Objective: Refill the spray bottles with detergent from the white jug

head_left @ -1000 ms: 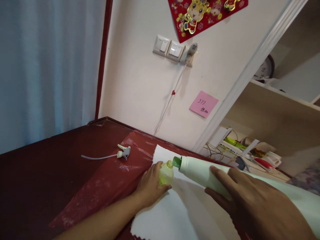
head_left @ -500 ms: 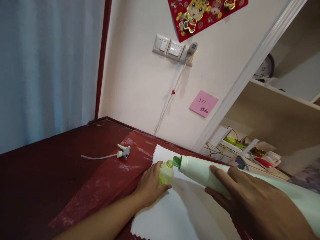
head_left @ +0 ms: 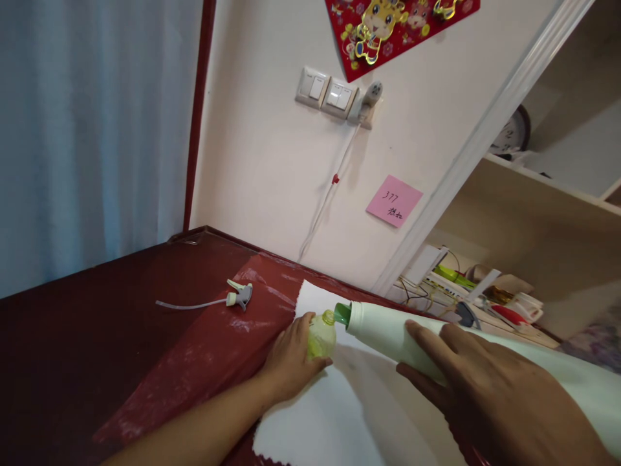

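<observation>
My left hand is wrapped round a small yellow-green translucent spray bottle with its top off and its mouth pointing up. My right hand grips a large pale green bottle, tipped nearly level. The green spout of this bottle is right beside the small bottle's mouth; I cannot tell if they touch or if liquid flows. A spray trigger head with a thin dip tube lies on the table to the left. Both bottles are above a white sheet.
The dark red table carries a translucent red plastic film. Behind it, a white cable hangs from a wall socket. A pink note is stuck on the wall. Shelves with a router and clutter stand right; a curtain hangs left.
</observation>
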The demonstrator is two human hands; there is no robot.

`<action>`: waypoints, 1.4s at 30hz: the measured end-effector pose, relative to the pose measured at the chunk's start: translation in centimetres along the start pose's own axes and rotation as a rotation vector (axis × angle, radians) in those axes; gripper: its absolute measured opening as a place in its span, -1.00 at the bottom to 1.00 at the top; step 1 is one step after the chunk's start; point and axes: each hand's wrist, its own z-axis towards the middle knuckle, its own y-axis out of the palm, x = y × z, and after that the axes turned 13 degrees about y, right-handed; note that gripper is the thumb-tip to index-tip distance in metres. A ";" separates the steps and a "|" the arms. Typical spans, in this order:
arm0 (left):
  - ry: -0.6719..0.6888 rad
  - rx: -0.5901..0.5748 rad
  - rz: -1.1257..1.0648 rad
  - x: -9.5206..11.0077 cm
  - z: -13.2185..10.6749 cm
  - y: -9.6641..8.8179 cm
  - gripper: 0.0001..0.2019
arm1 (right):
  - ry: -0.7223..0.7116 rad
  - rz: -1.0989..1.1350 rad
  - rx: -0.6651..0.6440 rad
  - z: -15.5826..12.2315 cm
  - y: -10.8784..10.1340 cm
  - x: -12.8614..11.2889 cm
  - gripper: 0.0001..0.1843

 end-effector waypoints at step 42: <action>0.008 0.004 -0.020 -0.2 0.1 0.0 -0.14 | -0.011 -0.011 -0.026 0.3 0.0 -0.1 -0.68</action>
